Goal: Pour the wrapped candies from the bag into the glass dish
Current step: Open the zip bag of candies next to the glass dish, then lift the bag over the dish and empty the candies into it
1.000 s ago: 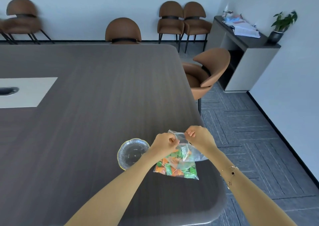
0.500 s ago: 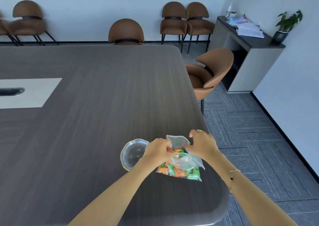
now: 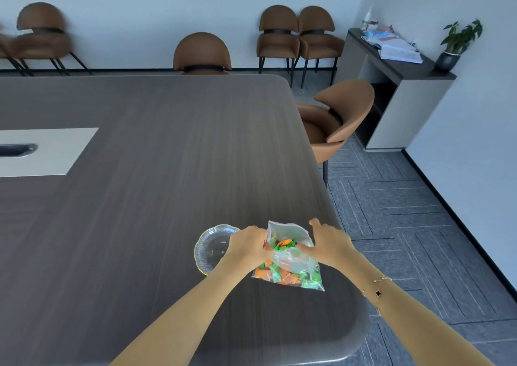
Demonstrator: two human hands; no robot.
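Fingers (image 3: 303, 246) of both hands are pinching the mouth of the clear, crinkled plastic bag (image 3: 291, 259), holding orange and green wrapped candies (image 3: 281, 274), beside the scalloped glass dish (image 3: 208, 249) on the wood-grain table (image 3: 167, 170).

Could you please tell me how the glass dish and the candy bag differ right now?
The glass dish is empty; the candy bag holds orange and green wrapped candies. The dish is rigid and round with a scalloped rim; the bag is soft and crumpled. Neither hand grips the dish; the left hand and right hand grip the bag. Both are transparent.
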